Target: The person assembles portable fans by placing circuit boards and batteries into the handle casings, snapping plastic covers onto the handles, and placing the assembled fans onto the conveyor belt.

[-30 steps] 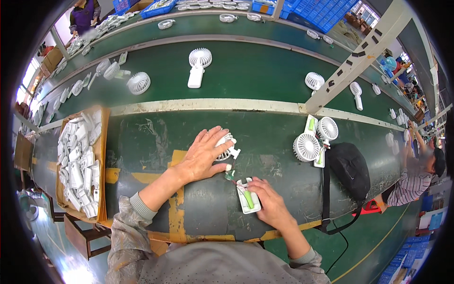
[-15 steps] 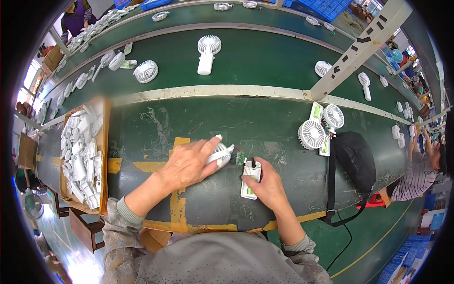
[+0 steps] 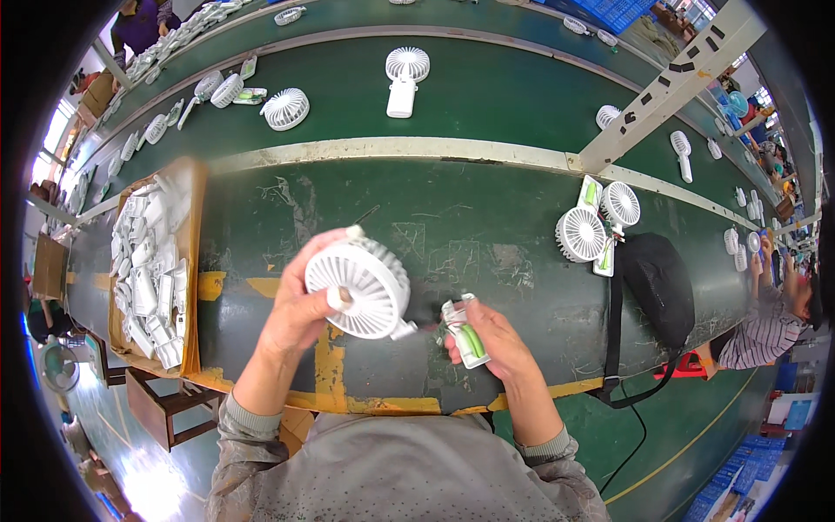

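In left hand (image 3: 294, 311), left of centre over the near bench (image 3: 487, 235): white fan head (image 3: 358, 289), gripped at the rim with thumb on the front, some fingers hidden behind. In right hand (image 3: 503, 343), right of centre: white handle shell (image 3: 460, 339) with green battery (image 3: 472, 340), pinched between thumb and curled fingers. Keep both close, sparing the blurred wire (image 3: 426, 328) between from strain; avoid squeezing the battery.

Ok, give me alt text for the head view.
A person's left hand holds a round white plastic fan head, while the right hand holds an open white handle shell with a green cylindrical battery. At left, a brown cardboard box holds white plastic parts.
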A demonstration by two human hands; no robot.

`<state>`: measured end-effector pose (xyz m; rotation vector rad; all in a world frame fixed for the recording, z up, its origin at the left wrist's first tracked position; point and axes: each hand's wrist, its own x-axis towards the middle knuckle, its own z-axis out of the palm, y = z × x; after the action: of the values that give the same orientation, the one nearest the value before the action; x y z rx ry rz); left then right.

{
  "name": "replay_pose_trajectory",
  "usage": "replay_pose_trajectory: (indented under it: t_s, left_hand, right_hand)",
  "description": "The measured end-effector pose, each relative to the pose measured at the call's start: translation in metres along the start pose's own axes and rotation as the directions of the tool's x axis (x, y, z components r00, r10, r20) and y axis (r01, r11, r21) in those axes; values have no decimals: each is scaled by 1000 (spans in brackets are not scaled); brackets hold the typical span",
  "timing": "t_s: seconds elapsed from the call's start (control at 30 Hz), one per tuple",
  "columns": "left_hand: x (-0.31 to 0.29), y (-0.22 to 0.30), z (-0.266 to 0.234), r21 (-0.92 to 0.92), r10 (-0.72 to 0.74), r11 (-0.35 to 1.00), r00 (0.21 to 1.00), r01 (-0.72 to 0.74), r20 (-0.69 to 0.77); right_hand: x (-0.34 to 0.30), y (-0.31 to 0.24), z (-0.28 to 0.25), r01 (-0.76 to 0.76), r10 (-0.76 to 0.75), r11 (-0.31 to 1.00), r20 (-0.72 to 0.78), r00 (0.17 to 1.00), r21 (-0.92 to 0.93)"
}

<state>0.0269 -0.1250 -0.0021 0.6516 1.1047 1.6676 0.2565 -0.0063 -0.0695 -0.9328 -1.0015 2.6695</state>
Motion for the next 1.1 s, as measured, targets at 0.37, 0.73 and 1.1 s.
replay_pose_trajectory:
  t_s: [0.37, 0.73, 1.1]
  left_hand:
    - [6, -26, 27, 417, 12, 909, 1000, -18, 18]
    - [11, -36, 25, 363, -15, 931, 1000, 19, -13]
    - [-3, -26, 31, 859, 382, 227, 853, -459, 355]
  right_hand:
    - [-9, 13, 33, 48, -38, 990, 82, 996, -129]
    - [-8, 19, 40, 131, -119, 951, 59, 991, -279]
    - [10, 25, 39, 87, -122, 977, -179, 976, -192]
